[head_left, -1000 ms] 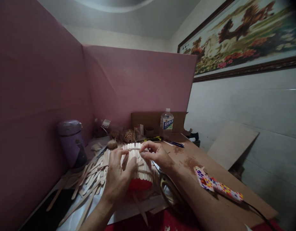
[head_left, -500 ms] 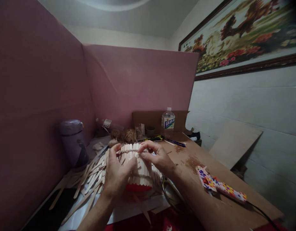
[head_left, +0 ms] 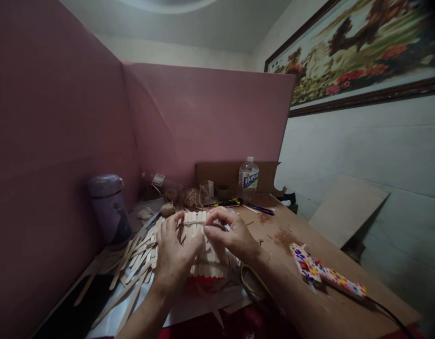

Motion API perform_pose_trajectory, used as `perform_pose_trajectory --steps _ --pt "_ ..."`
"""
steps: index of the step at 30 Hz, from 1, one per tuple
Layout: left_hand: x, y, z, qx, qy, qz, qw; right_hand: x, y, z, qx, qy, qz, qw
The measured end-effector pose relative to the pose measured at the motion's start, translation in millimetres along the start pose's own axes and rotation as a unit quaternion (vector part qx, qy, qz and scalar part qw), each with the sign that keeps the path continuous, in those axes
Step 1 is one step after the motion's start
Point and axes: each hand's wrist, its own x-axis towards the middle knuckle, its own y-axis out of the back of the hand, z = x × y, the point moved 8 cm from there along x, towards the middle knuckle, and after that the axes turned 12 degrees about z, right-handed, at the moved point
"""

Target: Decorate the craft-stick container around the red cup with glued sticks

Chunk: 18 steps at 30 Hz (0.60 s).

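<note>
Lying crosswise over the far end of the stick-clad piece [head_left: 210,268], the strand of twine [head_left: 194,223] runs left to right, while the pale sticks beneath it point away from the person, so the two long axes cross at roughly a right angle. The piece itself sits between the two hands. At its right side, the right hand [head_left: 240,240] reaches in with thumb and forefinger drawn together on the twine, seemingly pinching it, though the fingertips hide the exact contact; these fingers are the nearer to the strand, which stretches leftward from them across the sticks. At the left side of the piece, the left hand [head_left: 173,256] is bowed, thumb spread well away from the forefinger: the thumb lies on the stick face, on the near side of the twine, and the forefinger tip is by the far left corner, just beside the strand's left end. How firmly this hand grips cannot be told. Left of the piece, loose sticks [head_left: 136,256] are heaped at many angles. Beyond it stands a twine ball [head_left: 192,197], with a yellow-and-black cutter [head_left: 228,202] beyond and to the right, and a clear bottle [head_left: 248,181] farther off on that same side. Right of its near end, a looped handle [head_left: 243,278] shows partly behind the right forearm, and well apart to the right lies a flower-patterned tool [head_left: 328,273] with a cord.
</note>
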Motion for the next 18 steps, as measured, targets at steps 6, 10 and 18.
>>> perform_pose_trajectory --steps 6,10,18 --pt "-3.6 2.2 6.7 -0.008 -0.019 -0.004 1.0 -0.7 0.6 1.8 0.007 -0.023 0.001 1.0" --pt "-3.9 3.3 8.5 -0.014 -0.03 0.001 0.999 -1.9 2.2 -0.5 0.007 -0.028 0.005 1.0" --pt "-7.7 0.0 9.1 -0.043 -0.034 -0.014 0.998 -1.8 2.2 0.2 0.017 -0.037 0.005 0.999"
